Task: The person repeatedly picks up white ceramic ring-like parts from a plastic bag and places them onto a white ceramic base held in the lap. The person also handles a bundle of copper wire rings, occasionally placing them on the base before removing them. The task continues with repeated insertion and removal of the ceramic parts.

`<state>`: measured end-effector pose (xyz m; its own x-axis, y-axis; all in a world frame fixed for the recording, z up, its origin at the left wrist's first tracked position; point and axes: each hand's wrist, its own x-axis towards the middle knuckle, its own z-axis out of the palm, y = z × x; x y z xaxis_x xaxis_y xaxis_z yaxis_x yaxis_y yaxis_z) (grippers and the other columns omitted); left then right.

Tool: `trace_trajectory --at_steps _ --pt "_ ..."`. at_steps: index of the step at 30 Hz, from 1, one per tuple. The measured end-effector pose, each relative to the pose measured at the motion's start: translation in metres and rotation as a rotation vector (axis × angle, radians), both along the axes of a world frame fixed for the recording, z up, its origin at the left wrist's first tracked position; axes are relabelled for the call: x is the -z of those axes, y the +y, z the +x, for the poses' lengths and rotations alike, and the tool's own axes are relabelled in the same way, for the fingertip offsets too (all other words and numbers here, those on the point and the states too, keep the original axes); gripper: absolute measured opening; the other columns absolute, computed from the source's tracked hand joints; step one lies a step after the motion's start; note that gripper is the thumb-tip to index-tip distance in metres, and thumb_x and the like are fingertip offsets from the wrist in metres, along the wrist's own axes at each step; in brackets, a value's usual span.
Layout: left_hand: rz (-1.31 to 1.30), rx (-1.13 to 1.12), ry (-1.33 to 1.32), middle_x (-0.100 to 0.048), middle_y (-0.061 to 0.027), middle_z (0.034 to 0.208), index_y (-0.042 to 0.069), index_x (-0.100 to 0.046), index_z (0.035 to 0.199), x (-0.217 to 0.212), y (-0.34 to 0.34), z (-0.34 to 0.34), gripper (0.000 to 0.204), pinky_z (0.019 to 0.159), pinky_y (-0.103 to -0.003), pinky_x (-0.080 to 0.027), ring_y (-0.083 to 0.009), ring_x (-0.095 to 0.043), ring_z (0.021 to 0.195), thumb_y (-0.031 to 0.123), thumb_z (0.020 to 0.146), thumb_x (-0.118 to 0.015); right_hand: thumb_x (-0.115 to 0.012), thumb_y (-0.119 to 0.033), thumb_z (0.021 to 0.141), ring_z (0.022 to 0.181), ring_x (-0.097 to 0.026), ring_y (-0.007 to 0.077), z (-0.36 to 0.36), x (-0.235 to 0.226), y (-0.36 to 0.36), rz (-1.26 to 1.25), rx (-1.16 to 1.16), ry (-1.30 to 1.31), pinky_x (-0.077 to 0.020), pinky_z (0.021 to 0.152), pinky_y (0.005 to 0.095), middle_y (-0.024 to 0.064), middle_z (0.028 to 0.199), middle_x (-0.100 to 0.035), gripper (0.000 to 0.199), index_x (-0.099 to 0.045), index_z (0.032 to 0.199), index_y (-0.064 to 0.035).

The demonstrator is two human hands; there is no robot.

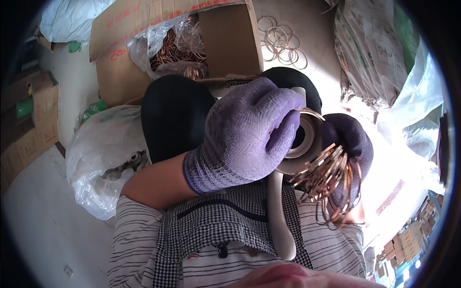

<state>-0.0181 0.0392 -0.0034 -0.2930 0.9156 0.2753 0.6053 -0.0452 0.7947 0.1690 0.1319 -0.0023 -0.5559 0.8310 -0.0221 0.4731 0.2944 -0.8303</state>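
Note:
My left hand (245,137) wears a purple knit glove and pinches a thin metal ring (312,114) at the top of a white plastic fitting (300,144) with a round cup-like end and a long stem that runs down to my lap. My right hand (350,144), in a dark purple glove, is behind the fitting. It grips a bundle of several copper-coloured rings (331,177) that fan out below it. Both hands are held close above my knees.
A cardboard box (230,43) with a plastic bag of copper rings stands ahead of my knees. Loose rings (281,43) lie on the floor beside it. A clear bag of white parts (103,158) sits at my left. Printed sacks (370,48) are piled at the right.

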Motion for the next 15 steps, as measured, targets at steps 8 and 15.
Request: trace_trajectory --at_steps 8,15 --pt "-0.043 0.021 -0.165 -0.064 -0.0095 0.085 0.001 -0.072 0.103 0.006 -0.003 -0.005 0.023 0.064 -0.029 -0.048 -0.0204 -0.061 0.072 -0.007 0.08 -0.074 -0.069 0.001 0.094 0.081 -0.065 0.0112 0.005 0.009 0.01 -0.661 0.093 0.278 -0.0536 0.076 0.0249 0.0058 0.09 -0.068 0.01 -0.068 0.103 -0.0011" --pt "-0.019 0.077 -0.218 -0.061 -0.0076 0.088 0.001 -0.075 0.109 0.011 -0.004 -0.012 0.028 0.068 -0.03 -0.047 -0.0189 -0.058 0.075 -0.006 0.081 -0.073 -0.063 -0.009 0.099 0.084 -0.069 0.0219 0.023 0.045 0.01 -0.397 -0.262 0.398 -0.058 0.078 0.033 0.0101 0.093 -0.068 0.024 -0.062 0.119 0.0047"
